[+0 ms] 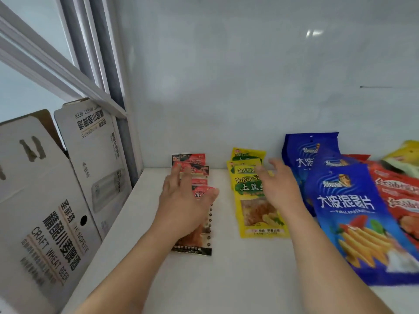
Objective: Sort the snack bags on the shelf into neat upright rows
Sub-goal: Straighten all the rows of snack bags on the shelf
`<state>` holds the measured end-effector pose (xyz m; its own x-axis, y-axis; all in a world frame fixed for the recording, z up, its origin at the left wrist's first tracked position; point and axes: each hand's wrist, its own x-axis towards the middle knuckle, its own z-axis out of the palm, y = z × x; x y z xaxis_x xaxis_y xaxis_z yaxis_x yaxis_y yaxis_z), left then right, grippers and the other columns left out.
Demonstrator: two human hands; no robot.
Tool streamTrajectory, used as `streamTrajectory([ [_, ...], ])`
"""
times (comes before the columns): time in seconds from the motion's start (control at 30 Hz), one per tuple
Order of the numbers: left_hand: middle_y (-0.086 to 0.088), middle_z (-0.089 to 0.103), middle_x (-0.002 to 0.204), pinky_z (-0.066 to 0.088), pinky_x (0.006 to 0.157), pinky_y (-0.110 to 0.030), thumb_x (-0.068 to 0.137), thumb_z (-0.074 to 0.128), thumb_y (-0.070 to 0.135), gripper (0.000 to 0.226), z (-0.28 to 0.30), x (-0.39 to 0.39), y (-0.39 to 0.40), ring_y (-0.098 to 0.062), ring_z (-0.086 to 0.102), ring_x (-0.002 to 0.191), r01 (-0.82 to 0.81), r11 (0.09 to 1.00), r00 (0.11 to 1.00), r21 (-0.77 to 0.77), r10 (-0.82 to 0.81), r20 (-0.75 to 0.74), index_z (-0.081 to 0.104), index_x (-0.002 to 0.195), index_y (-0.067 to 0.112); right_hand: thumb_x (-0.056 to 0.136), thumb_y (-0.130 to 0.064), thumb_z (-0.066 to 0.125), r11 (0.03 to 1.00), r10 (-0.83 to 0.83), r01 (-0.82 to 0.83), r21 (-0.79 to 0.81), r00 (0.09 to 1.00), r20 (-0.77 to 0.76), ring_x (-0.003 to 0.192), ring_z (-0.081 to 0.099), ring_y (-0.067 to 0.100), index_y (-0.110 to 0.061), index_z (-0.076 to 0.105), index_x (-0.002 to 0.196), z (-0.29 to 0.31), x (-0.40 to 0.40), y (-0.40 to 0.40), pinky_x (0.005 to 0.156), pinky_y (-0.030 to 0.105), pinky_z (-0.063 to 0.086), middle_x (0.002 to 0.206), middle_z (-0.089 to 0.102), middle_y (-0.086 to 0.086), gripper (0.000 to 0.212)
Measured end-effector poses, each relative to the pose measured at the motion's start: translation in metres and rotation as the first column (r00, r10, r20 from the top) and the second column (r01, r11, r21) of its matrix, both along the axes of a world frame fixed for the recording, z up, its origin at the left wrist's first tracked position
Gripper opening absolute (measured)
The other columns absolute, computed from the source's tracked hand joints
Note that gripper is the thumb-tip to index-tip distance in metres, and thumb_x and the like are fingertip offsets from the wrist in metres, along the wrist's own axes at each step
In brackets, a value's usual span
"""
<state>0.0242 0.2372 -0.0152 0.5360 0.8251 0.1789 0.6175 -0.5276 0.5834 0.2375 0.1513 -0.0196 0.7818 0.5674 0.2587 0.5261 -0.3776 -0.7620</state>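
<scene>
Status: sorting by type is well advanced; standing the bags upright is, by the look of it, not done.

Left hand: fingers straight and spread, lying over the column of red-and-black snack bags. It appears to press or square them and does not grip any. These bags lie flat on the white shelf in an overlapping column that runs from under the palm to the back wall beyond the fingertips.

Right hand: fingers relaxed and extended, over the right edge of the yellow snack bags. Whether it touches them cannot be told; it holds nothing. The yellow bags form a second overlapping column between the two hands, lying flat or nearly so.

To the right of the right hand, the blue snack bags are grouped, the rearmost leaning against the back wall and the front one sloping forward. Further right, the red snack bags and a yellow-green bag lie loosely overlapped and look unsorted.

To the left of the left hand, off the shelf, stand cardboard beer cartons.

Remaining work, as judged: raise each column upright, then align the rightmost group.
</scene>
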Motion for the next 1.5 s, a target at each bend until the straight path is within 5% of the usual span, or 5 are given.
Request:
streamTrajectory([
  [0.2,-0.002,0.013,0.169,0.017,0.122,-0.040,0.096,0.050,0.060,0.085,0.033,0.092,-0.007,-0.020,0.015,0.154,0.145,0.881,0.941,-0.450,0.018,0.338,0.015,0.161,0.017,0.096,-0.055,0.049,0.999,0.036,-0.036,0.006,0.977,-0.212,0.139,0.038,0.029,-0.016,0.033,0.151,-0.011,0.019,0.000,0.110,0.041,0.032,0.154,0.037,0.010,0.069],
  [0.33,-0.005,0.021,0.166,0.024,0.118,-0.048,0.093,0.048,0.068,0.091,0.034,0.133,0.003,-0.028,0.024,0.151,0.124,0.747,0.932,-0.653,0.138,0.334,0.018,0.160,0.014,0.098,-0.054,0.043,0.994,0.046,-0.070,-0.085,0.966,-0.255,0.128,0.048,0.030,-0.019,0.040,0.143,-0.013,0.027,0.008,0.089,0.035,0.036,0.142,0.050,0.008,0.057],
  [0.53,-0.009,0.056,0.145,0.045,0.109,-0.045,0.087,0.053,0.071,0.077,0.013,0.155,0.015,-0.031,0.057,0.128,0.125,0.644,0.918,-0.755,0.214,0.335,0.053,0.143,0.019,0.098,-0.057,0.041,0.986,0.126,-0.152,-0.071,0.950,-0.287,0.111,0.058,0.021,-0.030,0.046,0.127,-0.018,0.029,0.016,0.080,0.031,0.036,0.125,0.062,-0.002,0.041],
  [0.67,-0.015,0.077,0.108,0.062,0.081,-0.049,0.095,0.055,0.059,0.055,0.010,0.160,0.032,-0.034,0.075,0.095,0.191,0.574,0.872,-0.796,0.274,0.407,0.067,0.119,0.012,0.096,-0.061,0.040,0.988,0.120,-0.145,-0.051,0.935,-0.334,0.127,0.050,0.027,-0.025,0.039,0.141,-0.013,0.039,0.019,0.100,0.038,0.037,0.141,0.052,0.005,0.058],
  [1.5,-0.007,0.073,0.072,0.056,0.045,-0.027,0.103,0.046,0.049,0.041,0.020,0.170,0.055,-0.020,0.067,0.047,0.159,0.585,0.930,-0.795,0.182,0.320,0.065,0.107,0.014,0.096,-0.068,0.029,0.948,0.135,-0.194,-0.254,0.963,-0.233,0.132,0.047,0.029,-0.026,0.031,0.149,-0.012,0.041,0.020,0.105,0.040,0.036,0.146,0.050,0.004,0.068],
])
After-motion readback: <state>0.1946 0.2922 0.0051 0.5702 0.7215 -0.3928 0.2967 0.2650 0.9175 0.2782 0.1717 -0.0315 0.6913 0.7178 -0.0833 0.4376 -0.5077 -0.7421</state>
